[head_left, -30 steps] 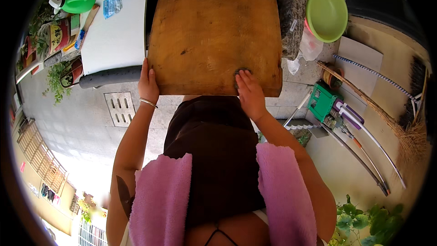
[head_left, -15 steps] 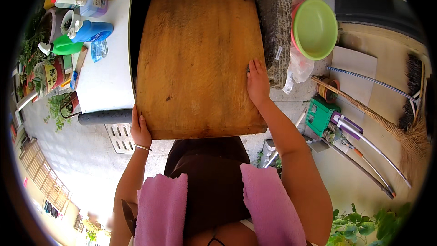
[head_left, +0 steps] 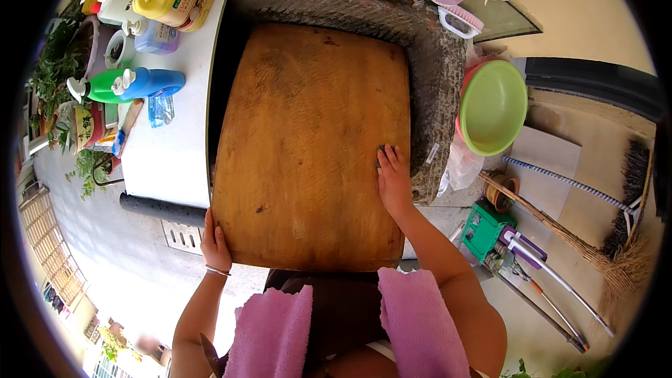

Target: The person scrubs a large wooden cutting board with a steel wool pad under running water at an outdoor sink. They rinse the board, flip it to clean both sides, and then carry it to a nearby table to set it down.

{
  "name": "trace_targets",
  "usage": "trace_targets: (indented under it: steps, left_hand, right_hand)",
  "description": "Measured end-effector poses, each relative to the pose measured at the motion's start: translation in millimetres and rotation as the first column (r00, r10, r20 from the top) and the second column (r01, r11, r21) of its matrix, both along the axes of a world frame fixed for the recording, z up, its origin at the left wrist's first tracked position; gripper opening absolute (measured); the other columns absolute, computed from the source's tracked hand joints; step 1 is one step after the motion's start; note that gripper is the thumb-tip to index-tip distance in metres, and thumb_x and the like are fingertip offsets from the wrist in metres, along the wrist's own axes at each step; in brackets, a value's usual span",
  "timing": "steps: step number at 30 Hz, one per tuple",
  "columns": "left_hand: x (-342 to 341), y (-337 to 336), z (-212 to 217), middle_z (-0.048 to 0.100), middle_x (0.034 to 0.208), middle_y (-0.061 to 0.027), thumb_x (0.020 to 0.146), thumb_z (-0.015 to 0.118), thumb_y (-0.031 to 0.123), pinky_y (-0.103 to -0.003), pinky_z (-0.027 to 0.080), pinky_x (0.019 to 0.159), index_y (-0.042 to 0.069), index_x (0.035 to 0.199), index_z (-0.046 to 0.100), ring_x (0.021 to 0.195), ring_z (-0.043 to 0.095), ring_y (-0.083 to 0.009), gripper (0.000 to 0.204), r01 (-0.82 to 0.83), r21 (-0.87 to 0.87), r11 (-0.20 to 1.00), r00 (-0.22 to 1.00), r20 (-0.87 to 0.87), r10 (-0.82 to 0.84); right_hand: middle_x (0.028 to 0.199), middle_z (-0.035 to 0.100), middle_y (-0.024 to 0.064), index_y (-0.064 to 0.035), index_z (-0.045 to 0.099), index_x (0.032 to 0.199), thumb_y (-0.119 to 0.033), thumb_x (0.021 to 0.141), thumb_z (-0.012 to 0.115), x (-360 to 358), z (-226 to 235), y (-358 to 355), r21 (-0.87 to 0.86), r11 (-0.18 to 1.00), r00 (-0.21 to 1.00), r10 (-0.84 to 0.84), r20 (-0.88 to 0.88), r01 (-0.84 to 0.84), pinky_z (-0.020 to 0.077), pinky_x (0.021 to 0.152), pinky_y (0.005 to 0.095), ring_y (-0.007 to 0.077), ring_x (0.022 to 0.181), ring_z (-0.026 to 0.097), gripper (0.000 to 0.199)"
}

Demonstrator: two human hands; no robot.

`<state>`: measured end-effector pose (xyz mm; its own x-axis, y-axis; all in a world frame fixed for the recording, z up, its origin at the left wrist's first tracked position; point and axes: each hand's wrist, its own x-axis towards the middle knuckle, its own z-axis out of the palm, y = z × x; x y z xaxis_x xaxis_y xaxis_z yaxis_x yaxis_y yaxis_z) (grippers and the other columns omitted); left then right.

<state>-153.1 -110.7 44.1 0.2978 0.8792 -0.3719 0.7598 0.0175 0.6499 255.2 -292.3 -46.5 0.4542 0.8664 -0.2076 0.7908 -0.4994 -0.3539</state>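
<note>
left hand (head_left: 215, 246) lower left, thumb over the edge of a wooden board (head_left: 311, 147), can't tell how tight | board's mid-frame | right hand (head_left: 394, 187) cupped over dark scouring pad (head_left: 380, 158), right of centre | stone trough (head_left: 437, 98) behind | imo: pad flat, even pressure, left braced

Between the left hand (head_left: 216, 243) and the right hand (head_left: 395, 185), the wooden board (head_left: 311, 147) offers open room. A stone wall (head_left: 437, 91) stands just right of the latter; a grey tube (head_left: 162, 209) blocks the left hand's outer side.
</note>
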Motion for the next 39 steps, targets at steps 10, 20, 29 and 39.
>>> trace_targets:
  steps: [10, 20, 29, 39]
  left_hand:
    - [11, 6, 0, 0.057, 0.13, -0.0234, 0.098, 0.038, 0.013, -0.035, 0.046, 0.097, -0.002, 0.143, 0.039, 0.115, 0.06, -0.0312, 0.047, -0.005, -0.003, 1.0, 1.0, -0.028, 0.005]
    - [7, -3, 0, 0.055, 0.132, -0.0234, 0.096, 0.038, 0.01, -0.036, 0.044, 0.098, -0.003, 0.143, 0.038, 0.118, 0.057, -0.0322, 0.048, -0.035, -0.023, 0.999, 0.999, -0.031, 0.035]
    - [10, 15, 0, 0.058, 0.124, -0.0263, 0.095, 0.039, 0.012, -0.039, 0.046, 0.094, -0.004, 0.142, 0.039, 0.112, 0.059, -0.0364, 0.05, 0.04, -0.029, 0.999, 0.998, -0.052, -0.041]
    - [6, 7, 2, 0.062, 0.109, -0.0258, 0.093, 0.042, 0.011, -0.04, 0.049, 0.084, -0.004, 0.14, 0.042, 0.095, 0.062, -0.0378, 0.049, 0.046, 0.057, 0.997, 0.998, -0.054, -0.043]
  right_hand:
    - [0.142, 0.042, 0.0224, 0.0062, 0.048, 0.132, -0.019, 0.095, 0.051, 162, -163, 249, 0.014, 0.664, 0.63, -0.717, 0.299, 0.748, 0.0262, 0.113, 0.045, 0.0356, 0.136, 0.034, 0.045]
    - [0.132, 0.054, 0.0153, -0.0011, 0.058, 0.124, -0.002, 0.088, 0.051, 158, -150, 261, 0.062, 0.933, 0.934, -0.349, -0.075, 0.354, 0.0424, 0.103, 0.0385, 0.0309, 0.124, 0.049, 0.037]
    - [0.12, 0.06, 0.0168, -0.0015, 0.066, 0.112, -0.013, 0.089, 0.057, 124, -165, 332, -0.142, 0.891, 0.887, -0.39, 0.248, 0.431, 0.0499, 0.091, 0.042, 0.0322, 0.115, 0.055, 0.027]
    - [0.124, 0.059, 0.0186, 0.002, 0.064, 0.11, -0.007, 0.084, 0.062, 136, -154, 276, -0.071, 0.859, 0.851, -0.484, 0.205, 0.506, 0.051, 0.09, 0.0367, 0.0329, 0.114, 0.056, 0.027]
